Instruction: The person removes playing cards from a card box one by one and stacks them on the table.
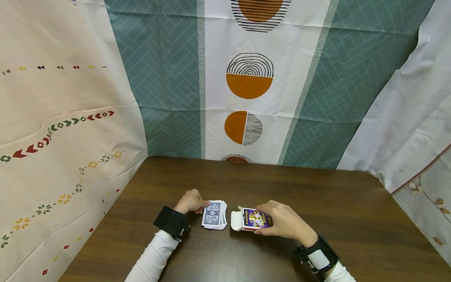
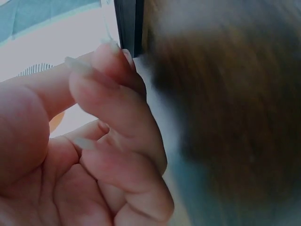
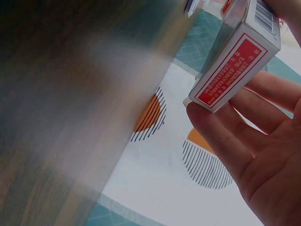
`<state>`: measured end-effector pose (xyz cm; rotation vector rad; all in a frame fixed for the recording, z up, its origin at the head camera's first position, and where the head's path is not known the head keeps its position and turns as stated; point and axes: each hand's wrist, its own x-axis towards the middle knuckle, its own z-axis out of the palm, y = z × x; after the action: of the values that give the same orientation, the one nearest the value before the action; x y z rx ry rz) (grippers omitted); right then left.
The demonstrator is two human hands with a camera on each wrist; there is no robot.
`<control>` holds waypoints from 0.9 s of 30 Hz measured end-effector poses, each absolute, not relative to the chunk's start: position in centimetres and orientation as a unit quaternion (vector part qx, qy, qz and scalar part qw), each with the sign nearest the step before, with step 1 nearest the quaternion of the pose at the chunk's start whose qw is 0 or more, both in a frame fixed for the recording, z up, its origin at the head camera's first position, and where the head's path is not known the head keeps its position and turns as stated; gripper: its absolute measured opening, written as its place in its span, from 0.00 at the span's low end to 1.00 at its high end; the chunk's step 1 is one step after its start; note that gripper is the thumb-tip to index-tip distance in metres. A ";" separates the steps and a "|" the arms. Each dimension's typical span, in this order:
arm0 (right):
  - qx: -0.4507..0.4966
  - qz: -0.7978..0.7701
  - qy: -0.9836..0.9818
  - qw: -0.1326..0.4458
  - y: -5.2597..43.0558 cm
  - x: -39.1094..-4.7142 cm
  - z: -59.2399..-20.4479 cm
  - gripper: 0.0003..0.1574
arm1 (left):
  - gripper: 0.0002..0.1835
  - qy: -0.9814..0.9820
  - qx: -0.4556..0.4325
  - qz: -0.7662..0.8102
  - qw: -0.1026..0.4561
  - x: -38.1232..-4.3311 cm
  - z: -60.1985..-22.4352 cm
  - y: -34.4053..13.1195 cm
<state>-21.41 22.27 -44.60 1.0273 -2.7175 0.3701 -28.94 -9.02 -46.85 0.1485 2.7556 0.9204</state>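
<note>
A loose stack of playing cards (image 1: 213, 214) with blue patterned backs lies face down on the table, its edges fanned slightly to the right. My left hand (image 1: 192, 201) pinches the stack's upper left corner, thumb on top; in the left wrist view the fingers (image 2: 122, 106) are curled. Just right of the stack, my right hand (image 1: 282, 219) grips a card box (image 1: 258, 218) with a purple and gold front. Its white flap (image 1: 237, 220) stands open toward the cards. The right wrist view shows the box's red and white side panel (image 3: 230, 70) with fingers beneath.
Both hands work on a brown wooden table (image 1: 267, 184). Behind it hangs a green and white curtain (image 1: 169, 98) with orange circles, and pale patterned cloths (image 1: 63, 129) hang at the sides. Black bands (image 1: 172, 222) are strapped round both wrists.
</note>
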 end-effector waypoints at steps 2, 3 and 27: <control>0.348 0.125 -0.923 0.107 22.3 -21.4 -44.6 0.37 | 0.21 0.940 0.053 0.314 0.118 -28.9 -46.8 -9.0; 0.346 0.125 -0.924 0.106 22.3 -21.4 -44.6 0.37 | 0.21 0.941 0.053 0.314 0.117 -28.9 -46.8 -9.0; 0.356 0.139 -0.914 0.134 22.2 -21.2 -44.0 0.36 | 0.17 0.855 0.251 0.419 0.172 -24.1 -43.8 -2.5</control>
<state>-21.24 22.24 -44.01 1.0328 -2.6510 0.4020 -24.13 -2.49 -43.83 0.7137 2.4276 1.1888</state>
